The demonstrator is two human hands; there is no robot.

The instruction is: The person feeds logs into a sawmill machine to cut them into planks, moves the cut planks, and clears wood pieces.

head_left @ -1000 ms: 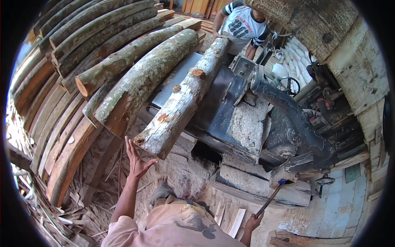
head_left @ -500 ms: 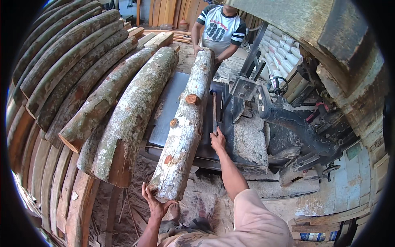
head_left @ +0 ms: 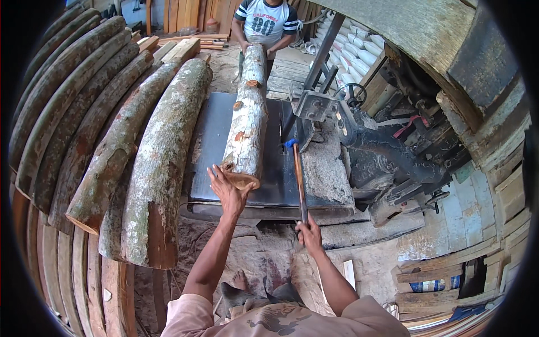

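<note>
A pale, bark-flecked log [head_left: 247, 126] with orange knot scars lies lengthwise over the dark metal machine table [head_left: 208, 151]. My left hand [head_left: 229, 194] presses against its near cut end, fingers spread along the edge. In my right hand [head_left: 309, 233] is a hammer [head_left: 298, 174] with a wooden handle and small blue head. Its handle is gripped near the lower end, and the head points away over the table, right of the log. At the far end another person [head_left: 266, 25] has both hands on the log.
Thick logs [head_left: 163, 163] are stacked along the left, above sawn planks. A dark machine arm [head_left: 382, 151] with a handwheel [head_left: 355, 94] stands right, beside sawdust [head_left: 325, 168]. A wooden beam [head_left: 415, 28] crosses the upper right. Pale sacks [head_left: 351, 48] are piled behind.
The log has moved away from me and now lies farther over the table. My left hand followed its near end. My right hand drew back toward me with the hammer, lifting its head into view.
</note>
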